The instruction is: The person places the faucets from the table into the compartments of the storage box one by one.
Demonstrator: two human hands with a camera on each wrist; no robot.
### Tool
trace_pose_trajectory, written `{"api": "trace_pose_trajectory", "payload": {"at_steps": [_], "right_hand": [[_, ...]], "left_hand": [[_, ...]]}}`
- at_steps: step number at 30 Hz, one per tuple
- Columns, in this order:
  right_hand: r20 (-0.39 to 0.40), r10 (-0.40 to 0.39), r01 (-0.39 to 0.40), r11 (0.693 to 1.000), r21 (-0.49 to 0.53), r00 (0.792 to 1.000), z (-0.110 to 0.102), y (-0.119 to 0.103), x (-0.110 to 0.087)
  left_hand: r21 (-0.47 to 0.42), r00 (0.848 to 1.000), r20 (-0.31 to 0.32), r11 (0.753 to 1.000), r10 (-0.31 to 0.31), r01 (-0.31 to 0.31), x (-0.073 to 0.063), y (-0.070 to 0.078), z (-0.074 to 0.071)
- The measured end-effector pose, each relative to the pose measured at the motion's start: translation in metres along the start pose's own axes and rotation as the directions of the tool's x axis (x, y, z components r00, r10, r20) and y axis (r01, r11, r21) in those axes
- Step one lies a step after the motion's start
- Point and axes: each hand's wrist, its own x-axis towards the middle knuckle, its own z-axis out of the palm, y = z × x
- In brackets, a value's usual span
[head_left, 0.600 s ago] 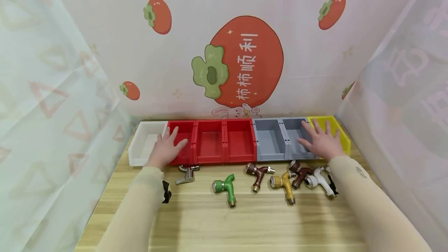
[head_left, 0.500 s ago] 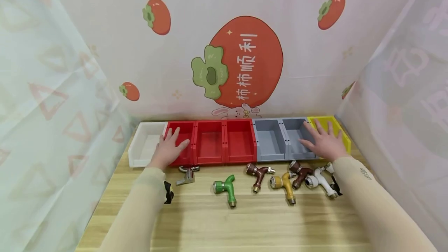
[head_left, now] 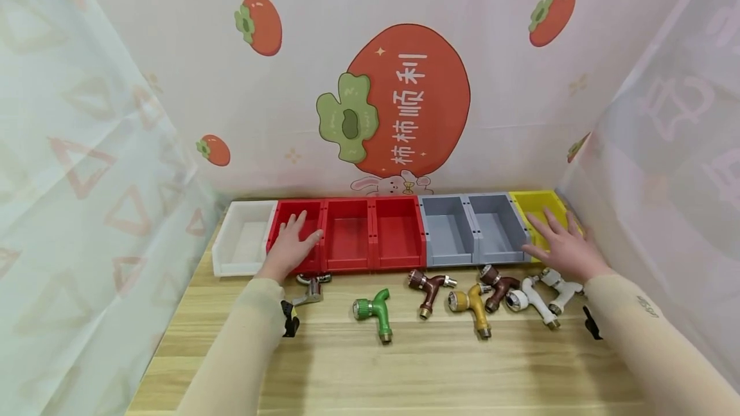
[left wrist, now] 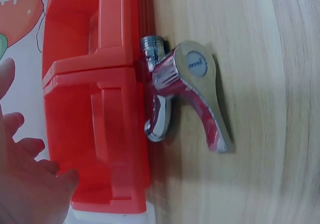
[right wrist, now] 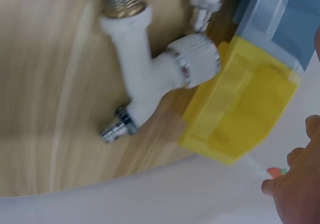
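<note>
White taps, two: the rear one lies on the table before the yellow bin, knob toward that bin, long axis running from threaded brass end to chrome tip; the front one slants, knob left, brass end toward the person. Right hand over the yellow bin, fingers spread, holding nothing. Chrome tap, one: before the leftmost red bin, long axis along the bin fronts, lever pointing toward the person and left. Left hand over that bin, fingers extended, grasping nothing. Other taps: green one, yellow one, brown pair; seven taps total. Bins in a row: one white, three red, two grey, one yellow. Chrome lever tip partly covered by the left wrist band in the head view; cap lettering illegible. Right wrist view cuts off the front white tap and most of the hand.
</note>
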Motion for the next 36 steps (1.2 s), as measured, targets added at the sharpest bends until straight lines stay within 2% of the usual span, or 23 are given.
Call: {"api": "trace_pose_trajectory", "payload": {"at_steps": [3,9,17,20,24,27,32,36], "right_hand": [[-0.005,0.002,-0.002,1.0,0.028,1.0,0.005,0.011,-0.006],[-0.004,-0.016,0.016,0.999,0.042,1.0,0.012,0.024,-0.021],[-0.014,-0.015,0.016,0.996,0.082,1.0,0.026,0.036,-0.047],[0.002,-0.004,0.004,0.994,0.105,1.0,0.032,0.04,-0.054],[0.016,-0.001,-0.001,0.994,0.106,1.0,0.042,0.044,-0.061],[0.018,-0.012,0.01,0.996,0.092,1.0,0.051,0.046,-0.065],[0.024,-0.029,0.028,0.998,0.064,0.999,0.062,0.048,-0.072],[0.035,-0.03,0.027,0.996,0.082,0.999,0.065,0.046,-0.075]], "left_hand": [[-0.076,0.999,0.033,0.997,-0.028,0.031,-0.001,0.001,0.003],[-0.223,0.995,0.055,0.971,-0.079,0.089,-0.005,-0.002,0.006],[-0.286,0.999,0.012,0.957,-0.053,0.054,-0.003,-0.008,0.009],[-0.344,0.999,0.01,0.938,-0.041,0.042,-0.003,-0.008,0.011],[-0.441,0.999,0.019,0.897,-0.037,0.042,-0.004,-0.007,0.013],[-0.481,0.999,0.027,0.876,-0.03,0.039,-0.004,-0.007,0.016],[-0.481,0.998,0.028,0.875,-0.057,0.063,-0.001,-0.006,0.021],[-0.453,0.996,0.007,0.888,-0.087,0.08,0.001,-0.006,0.024]]}}
